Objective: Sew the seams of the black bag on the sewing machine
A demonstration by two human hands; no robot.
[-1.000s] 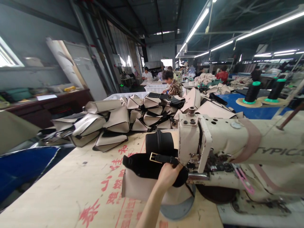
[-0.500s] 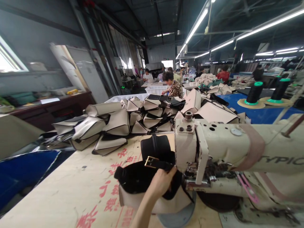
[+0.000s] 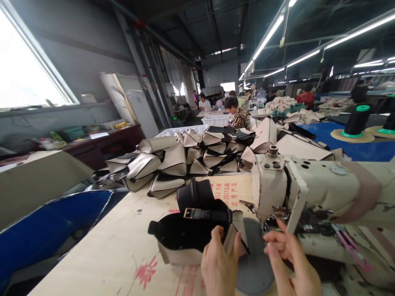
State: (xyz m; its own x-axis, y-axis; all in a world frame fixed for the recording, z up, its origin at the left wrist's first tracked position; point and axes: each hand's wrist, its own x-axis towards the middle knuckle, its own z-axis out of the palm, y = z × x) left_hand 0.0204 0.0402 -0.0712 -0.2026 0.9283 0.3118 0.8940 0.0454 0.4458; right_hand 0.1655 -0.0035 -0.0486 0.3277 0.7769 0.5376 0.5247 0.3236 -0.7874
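Note:
A cream bag with black lining and edging [image 3: 182, 255] lies open on the wooden table, left of the sewing machine [image 3: 321, 185]. Its black strap with a metal buckle [image 3: 203, 214] runs across the opening. My left hand [image 3: 219, 259] is at the bag's right side, fingers bent around its edge. To the right, my right hand [image 3: 288, 257] is raised by the machine's needle area, thumb and fingers close together; whether anything thin is between them is too small to tell. A grey rounded plate [image 3: 254, 259] lies between the hands.
Cream bags [image 3: 174, 160] are piled behind the table. A blue-lined container [image 3: 61, 230] stands at the left. Black thread cones [image 3: 356, 121] stand right of the machine. A person in patterned clothing [image 3: 240, 118] sits beyond the pile.
The bag has moved left, away from the machine head. My right hand has come into view near the needle area. The camera view has turned left.

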